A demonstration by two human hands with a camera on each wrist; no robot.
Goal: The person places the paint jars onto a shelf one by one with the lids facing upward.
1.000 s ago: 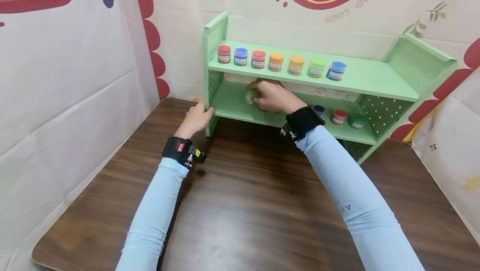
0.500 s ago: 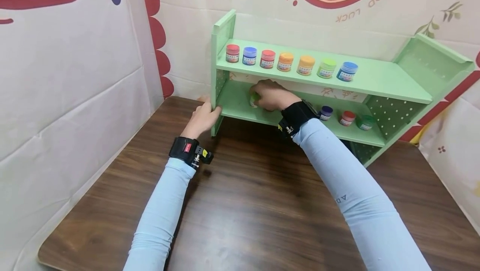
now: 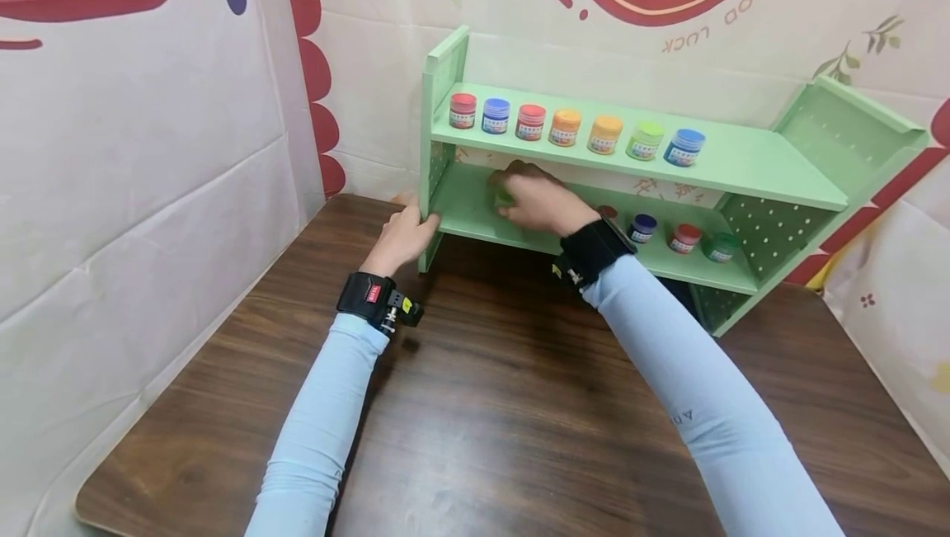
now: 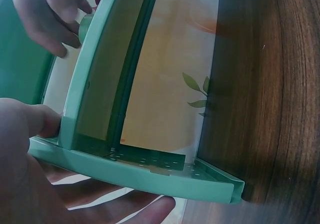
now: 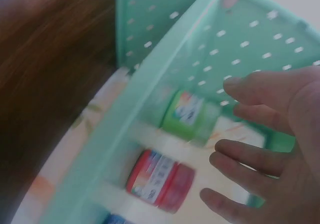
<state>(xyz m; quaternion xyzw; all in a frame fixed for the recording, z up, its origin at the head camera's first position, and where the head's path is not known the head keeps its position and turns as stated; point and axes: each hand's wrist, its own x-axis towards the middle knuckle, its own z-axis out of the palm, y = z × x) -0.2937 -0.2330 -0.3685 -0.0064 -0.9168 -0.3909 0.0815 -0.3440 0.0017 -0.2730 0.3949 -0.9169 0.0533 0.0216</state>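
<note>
My left hand grips the left side panel of a pale green two-tier shelf, thumb inside and fingers along the outer face in the left wrist view. On the lower tier, near its left end, a light green paint jar stands; the head view shows it mostly behind my right hand. In the right wrist view, the right hand's fingers are spread and slightly bent, apart from the jar. Beside it stands a red paint jar, with part of a blue jar farther along.
Along the upper tier stands a row of several paint jars in red, blue, orange and green. More lower-tier jars, purple, red and dark green, sit to the right. A printed cloth hangs behind; a brown wooden table lies beneath.
The light green jar, earlier tilted in my right hand's fingers, now stands on the lower tier with the fingers loosened from it. My left hand keeps its hold; the head view has shifted slightly.
</note>
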